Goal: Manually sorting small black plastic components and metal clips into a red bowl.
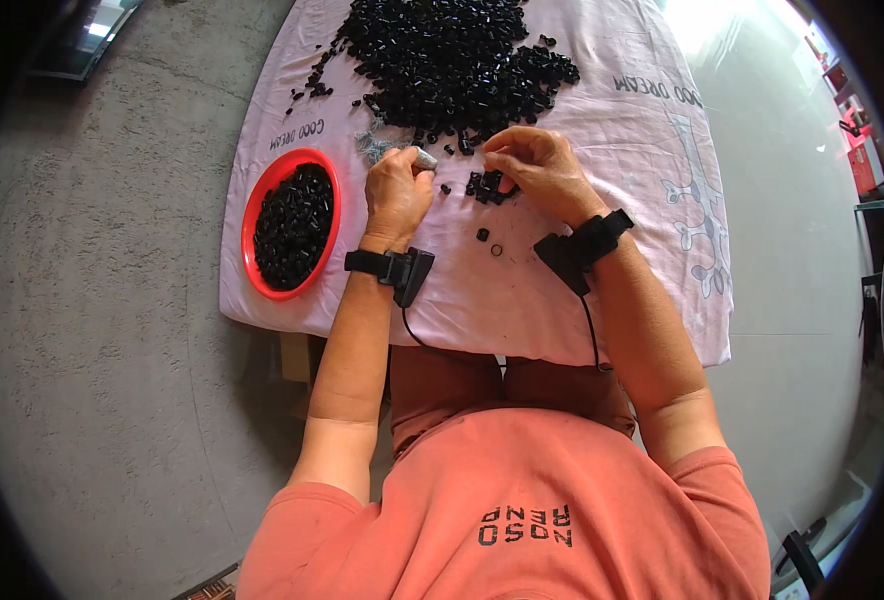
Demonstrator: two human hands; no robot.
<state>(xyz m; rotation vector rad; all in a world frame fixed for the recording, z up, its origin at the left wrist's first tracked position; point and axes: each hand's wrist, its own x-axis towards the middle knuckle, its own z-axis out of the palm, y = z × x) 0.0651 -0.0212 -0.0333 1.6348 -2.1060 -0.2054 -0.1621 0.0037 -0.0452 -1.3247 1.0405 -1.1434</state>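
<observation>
My left hand [397, 196] is closed, its fingers curled in. A small grey, rounded piece [425, 159] shows at its fingertips; whether it is held or covers a finger I cannot tell. Beside that hand lies a tangle of thin grey-blue strands or rings [375, 143]. To the right, my right hand [540, 172] has its thumb and fingers pinched together, and anything between them is hidden. Under its fingers sits a small cluster of black plastic pieces [487, 188]. Nearer me lie a single black piece [482, 235] and a thin dark ring [496, 250].
A large heap of small black pieces [442, 65] covers the far part of the cloth-covered table [622, 290]. At the left edge stands a red oval basin [335, 215] filled with black pieces [295, 225]. Straps with black devices and cables are on both my wrists.
</observation>
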